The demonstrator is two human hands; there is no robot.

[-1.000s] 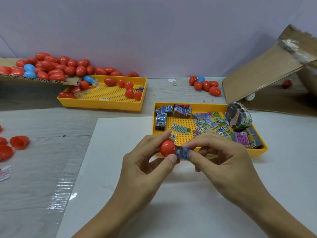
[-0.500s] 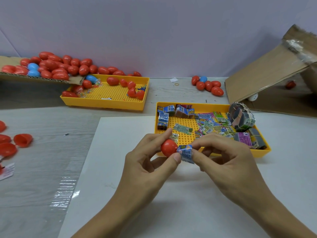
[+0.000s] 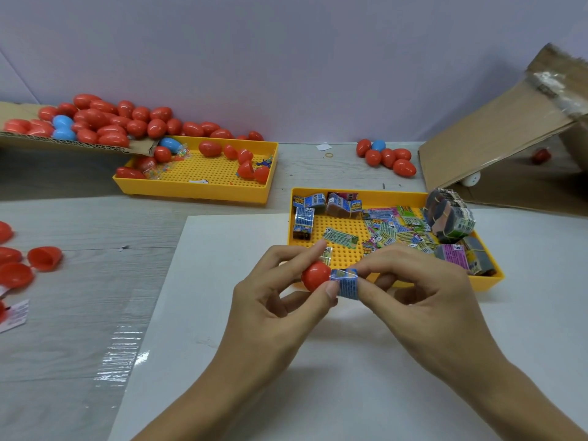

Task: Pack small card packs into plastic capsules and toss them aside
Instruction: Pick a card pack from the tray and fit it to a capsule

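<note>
My left hand (image 3: 280,300) pinches a red capsule half (image 3: 315,275) between thumb and fingers, its open side facing right. My right hand (image 3: 416,291) pinches a small blue card pack (image 3: 346,283), whose left end sits at the mouth of the capsule half. Both hands hover over the white board (image 3: 222,313), just in front of the yellow tray (image 3: 486,283) that holds several card packs (image 3: 397,230) and bundled packs (image 3: 450,219).
A second yellow tray (image 3: 194,194) with red capsules lies at the back left, below a cardboard sheet piled with red and blue capsules (image 3: 105,122). Loose red halves (image 3: 44,257) lie far left. More capsules (image 3: 386,157) and an open cardboard box (image 3: 496,135) are at the back right.
The card pack has been turned and pressed back against the capsule's mouth. Both hands stay in the same spot over the board.
</note>
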